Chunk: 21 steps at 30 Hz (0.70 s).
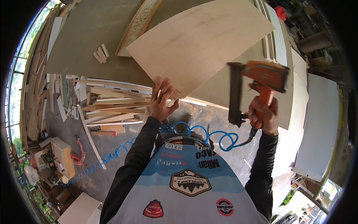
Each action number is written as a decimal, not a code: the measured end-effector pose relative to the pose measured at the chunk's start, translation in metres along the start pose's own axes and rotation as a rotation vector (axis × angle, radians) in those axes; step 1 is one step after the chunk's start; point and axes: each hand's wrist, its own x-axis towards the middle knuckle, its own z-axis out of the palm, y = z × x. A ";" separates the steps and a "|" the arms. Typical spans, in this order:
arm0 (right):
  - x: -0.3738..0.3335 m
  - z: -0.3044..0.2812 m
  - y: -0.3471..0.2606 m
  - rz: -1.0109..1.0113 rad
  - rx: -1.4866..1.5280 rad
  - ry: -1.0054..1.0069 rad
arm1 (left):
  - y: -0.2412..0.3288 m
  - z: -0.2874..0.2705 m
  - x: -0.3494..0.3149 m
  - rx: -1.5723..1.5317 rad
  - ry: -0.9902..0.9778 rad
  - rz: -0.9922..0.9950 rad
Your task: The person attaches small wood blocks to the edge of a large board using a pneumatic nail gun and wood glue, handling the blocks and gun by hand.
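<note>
Room lies between left hand (162,103) and nail gun (265,71), beyond the blue hose (227,150).

The panel (197,46) lies over the table (80,41), the left hand (162,100) on its near corner; to its right is the nail gun (263,74) in the right hand (265,114), with the hose (234,142) running across the panel's near side. Left of the panel, a frame (131,28) shows at its edge, with blocks (100,54) farther left on the table; strips (267,48) lie at the panel's right corner, and slats (115,109) are heaped on the floor (207,117) to its near left.
</note>
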 end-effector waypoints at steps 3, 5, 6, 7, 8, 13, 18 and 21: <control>0.006 0.033 -0.026 0.156 -0.171 -0.242 | -0.003 0.004 -0.002 0.009 0.018 0.005; 0.015 0.054 -0.030 0.245 -0.218 -0.400 | -0.002 0.002 -0.005 0.019 0.027 -0.007; 0.019 0.064 -0.030 0.279 -0.236 -0.455 | -0.002 0.002 -0.003 0.020 0.023 -0.011; 0.023 0.072 -0.031 0.313 -0.254 -0.512 | -0.003 0.002 -0.003 0.023 0.021 -0.016; 0.027 0.076 -0.027 0.325 -0.261 -0.556 | -0.003 0.004 -0.003 0.005 0.015 -0.022; 0.033 0.096 -0.028 0.299 -0.364 -0.638 | 0.000 0.003 0.002 -0.040 0.020 -0.014; 0.039 0.106 -0.027 0.312 -0.388 -0.660 | -0.002 0.006 -0.003 -0.034 0.026 -0.015; 0.038 0.109 -0.024 0.337 -0.375 -0.660 | -0.006 0.009 -0.005 -0.036 0.018 -0.010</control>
